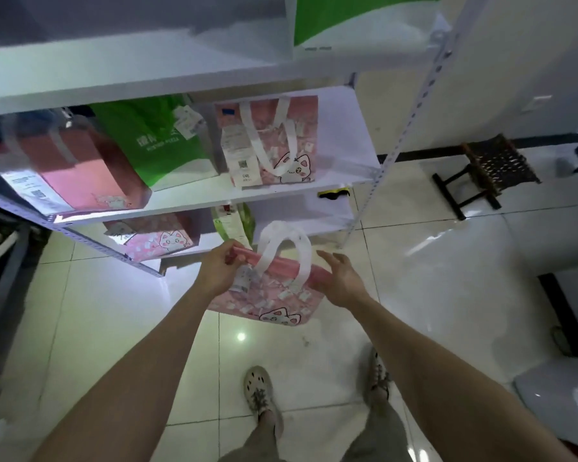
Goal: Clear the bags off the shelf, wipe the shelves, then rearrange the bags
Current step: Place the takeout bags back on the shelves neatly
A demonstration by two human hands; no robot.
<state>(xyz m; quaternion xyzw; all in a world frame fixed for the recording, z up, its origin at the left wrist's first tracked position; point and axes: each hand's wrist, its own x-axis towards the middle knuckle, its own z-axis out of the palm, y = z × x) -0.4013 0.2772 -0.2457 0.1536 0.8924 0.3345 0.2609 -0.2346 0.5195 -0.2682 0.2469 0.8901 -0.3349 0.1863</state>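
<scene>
I hold a pink cat-print bag (274,295) with white handles above the floor, in front of the white shelf unit (187,71). My left hand (219,266) pinches its top rim at the left. My right hand (339,280) grips the rim at the right, fingers partly spread. On the middle shelf stand a matching pink cat bag (271,141), a green bag (157,141) and a red-pink bag (80,168). The lower shelf holds another pink cat bag (154,238) and a green-white bag (234,221). A further green bag (347,15) stands on the top shelf.
A yellow-black object (334,194) lies at the middle shelf's right front edge. A dark wooden stool (488,171) stands on the tiled floor to the right. A grey bin (561,405) sits at lower right. My feet (261,395) are below.
</scene>
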